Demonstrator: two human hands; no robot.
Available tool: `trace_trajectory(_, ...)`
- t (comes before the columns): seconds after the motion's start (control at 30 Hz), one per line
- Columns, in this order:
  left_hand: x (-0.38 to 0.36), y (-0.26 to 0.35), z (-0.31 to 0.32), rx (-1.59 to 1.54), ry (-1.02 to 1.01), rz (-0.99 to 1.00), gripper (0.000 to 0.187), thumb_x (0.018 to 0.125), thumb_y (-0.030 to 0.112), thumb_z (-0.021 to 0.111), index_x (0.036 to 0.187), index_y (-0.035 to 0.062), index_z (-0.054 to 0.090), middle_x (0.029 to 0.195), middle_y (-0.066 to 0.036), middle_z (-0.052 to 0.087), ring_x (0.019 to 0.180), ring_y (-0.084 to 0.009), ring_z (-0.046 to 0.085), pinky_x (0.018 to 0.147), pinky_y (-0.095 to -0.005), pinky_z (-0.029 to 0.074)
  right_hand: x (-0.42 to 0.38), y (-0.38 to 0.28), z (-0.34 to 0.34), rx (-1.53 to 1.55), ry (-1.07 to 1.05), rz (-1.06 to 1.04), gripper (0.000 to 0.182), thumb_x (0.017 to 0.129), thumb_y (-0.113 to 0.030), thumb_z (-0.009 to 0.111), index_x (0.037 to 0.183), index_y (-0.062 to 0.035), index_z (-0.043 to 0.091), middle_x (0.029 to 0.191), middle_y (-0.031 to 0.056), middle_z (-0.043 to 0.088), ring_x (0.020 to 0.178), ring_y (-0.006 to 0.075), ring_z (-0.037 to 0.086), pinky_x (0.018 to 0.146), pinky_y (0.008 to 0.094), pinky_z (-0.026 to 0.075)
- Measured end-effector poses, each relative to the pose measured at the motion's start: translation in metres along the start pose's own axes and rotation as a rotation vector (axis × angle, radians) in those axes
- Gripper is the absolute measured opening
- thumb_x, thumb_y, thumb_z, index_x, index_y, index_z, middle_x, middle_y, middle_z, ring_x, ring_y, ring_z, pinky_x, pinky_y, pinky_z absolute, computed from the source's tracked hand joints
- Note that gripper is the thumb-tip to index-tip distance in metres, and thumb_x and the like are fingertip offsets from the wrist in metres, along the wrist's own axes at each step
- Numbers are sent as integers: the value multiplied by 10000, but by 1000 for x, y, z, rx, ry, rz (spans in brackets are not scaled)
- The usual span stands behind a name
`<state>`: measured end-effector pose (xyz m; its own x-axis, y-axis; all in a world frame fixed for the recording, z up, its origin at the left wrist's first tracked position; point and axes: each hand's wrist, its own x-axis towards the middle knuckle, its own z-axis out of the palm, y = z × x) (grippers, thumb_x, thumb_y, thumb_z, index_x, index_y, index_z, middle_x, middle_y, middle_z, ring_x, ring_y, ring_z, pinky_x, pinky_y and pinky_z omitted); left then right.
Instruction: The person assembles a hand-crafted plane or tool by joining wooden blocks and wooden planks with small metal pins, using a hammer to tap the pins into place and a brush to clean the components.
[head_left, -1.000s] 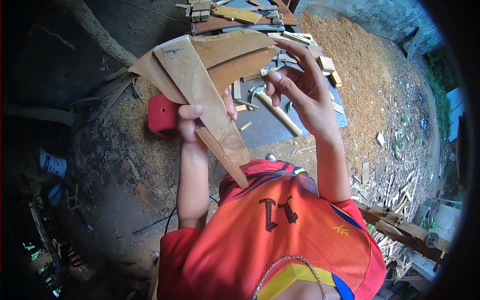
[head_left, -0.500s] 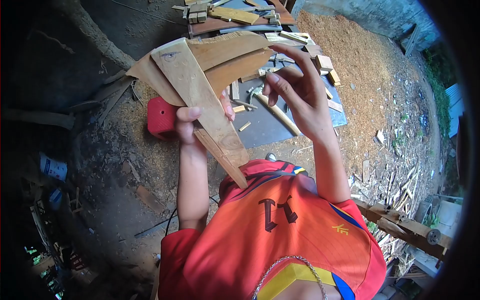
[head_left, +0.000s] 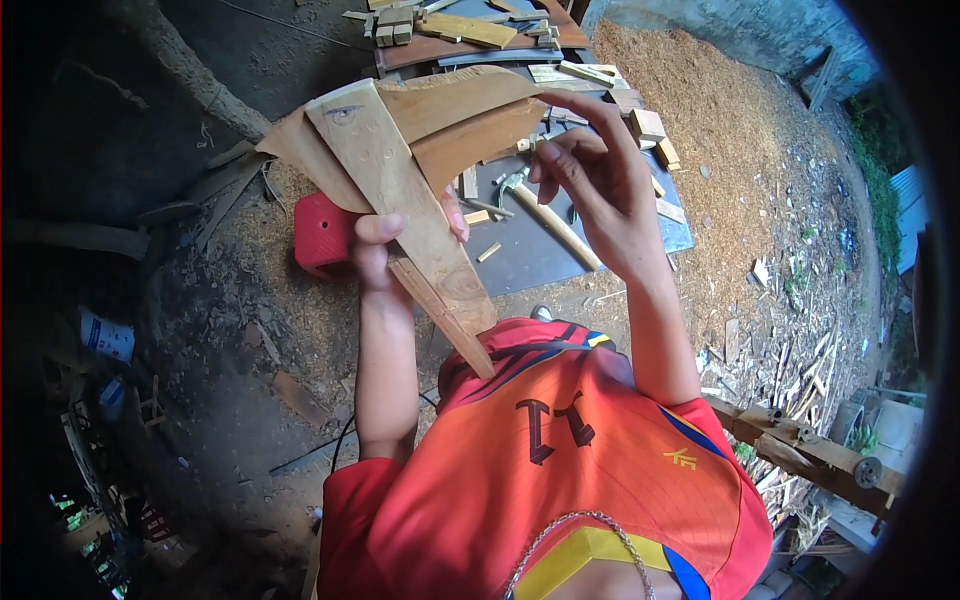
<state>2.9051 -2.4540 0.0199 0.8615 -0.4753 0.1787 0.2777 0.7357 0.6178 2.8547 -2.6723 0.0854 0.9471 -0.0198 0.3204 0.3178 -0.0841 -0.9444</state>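
A wooden assembly [head_left: 395, 185] of flat boards is held up in front of my chest. It has one long tapering board and curved pieces fanning out to the sides, with pencil marks near its top. My left hand [head_left: 375, 245] is closed around its middle, thumb in front and fingers partly hidden behind. My right hand [head_left: 605, 185] reaches toward the curved piece's right end, its index fingertip at or touching the tip. The thumb and other fingers bend loosely, with nothing visible between them. Below on the low table lies a claw hammer [head_left: 555, 228].
A dark table [head_left: 530, 265] carries wood offcuts and small blocks [head_left: 648, 125]. Beside it stands a red plastic object [head_left: 322, 235]. Further back are more boards [head_left: 470, 30] and a sawdust heap [head_left: 690, 110]. A wooden beam [head_left: 820, 465] lies at right.
The wooden assembly has shifted very slightly downward at its upper end. Both hands stay nearly where they were, my right index finger still at the curved piece's tip.
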Motion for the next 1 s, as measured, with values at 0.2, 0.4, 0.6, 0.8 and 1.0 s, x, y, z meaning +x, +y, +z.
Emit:
trace_trajectory(0.2, 0, -1, 3, -25, 25, 5, 812, 741, 342, 707, 1395, -33, 407, 994, -156, 511, 805, -273, 602, 680, -388, 536, -2, 6, -1, 37, 46, 6, 408, 1072, -52, 566, 1474, -61, 494, 895, 54, 652, 812, 86, 627, 731, 245, 532)
trace_trajectory(0.4, 0, -1, 1, -18, 13, -5, 849, 738, 343, 709, 1435, -18, 385, 1020, -171, 494, 808, -279, 594, 693, -395, 534, -1, 1, -2, -9, 17, 12, 411, 1075, -49, 557, 1481, -66, 492, 895, 48, 646, 817, 84, 625, 737, 244, 533)
trace_trajectory(0.6, -2, -1, 0, -18, 14, -4, 843, 740, 339, 713, 1435, -14, 391, 1026, -174, 496, 808, -287, 596, 698, -403, 534, -2, 1, 0, -23, 2, -3, 413, 1077, -50, 554, 1484, -68, 491, 897, 47, 645, 814, 85, 623, 733, 245, 532)
trace_trajectory(0.8, 0, -1, 0, -28, 0, 11, 820, 743, 336, 712, 1420, -13, 406, 1027, -170, 499, 806, -287, 599, 690, -403, 534, -1, 7, -4, -15, 41, -15, 401, 1075, -41, 555, 1471, -67, 499, 893, 48, 641, 822, 89, 621, 720, 252, 533)
trace_trajectory(1.0, -1, -2, -4, -38, -3, 2, 833, 739, 330, 716, 1430, -14, 400, 1035, -173, 503, 805, -293, 604, 700, -409, 533, -2, 2, 1, -8, 31, -32, 409, 1069, -23, 552, 1472, -47, 493, 898, 64, 637, 813, 98, 609, 745, 255, 515)
